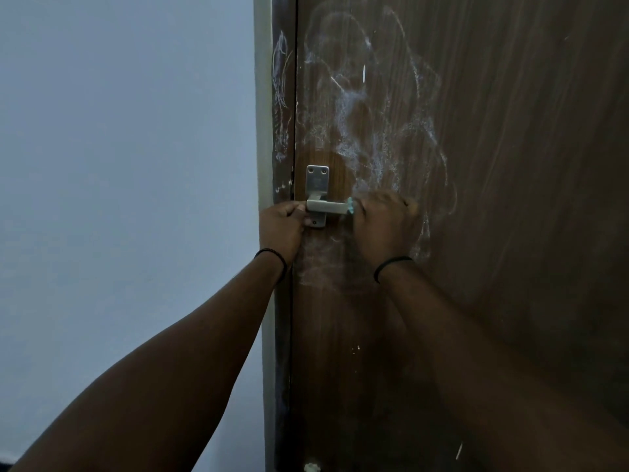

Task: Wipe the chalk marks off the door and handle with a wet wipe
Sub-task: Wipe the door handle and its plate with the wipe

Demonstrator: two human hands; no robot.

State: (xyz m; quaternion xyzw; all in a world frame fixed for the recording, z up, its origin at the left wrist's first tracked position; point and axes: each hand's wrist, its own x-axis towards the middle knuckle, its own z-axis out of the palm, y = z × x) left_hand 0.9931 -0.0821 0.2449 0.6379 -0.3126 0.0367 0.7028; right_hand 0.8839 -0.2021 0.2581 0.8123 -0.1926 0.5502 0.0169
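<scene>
My left hand [280, 229] curls around the base of the brushed-metal lever handle [326, 207], thumb on top, beside its rectangular screw plate [317, 180]. My right hand [381, 226] pinches a pale teal wet wipe [350, 206], bunched small, against the lever's free end. The dark wood-grain door [510, 165] carries looping, smeared white chalk marks [374, 131] above and to the right of both hands; more scribbles run down the door frame [280, 97]. A thin black band circles each wrist. No lettering is legible on the plate.
</scene>
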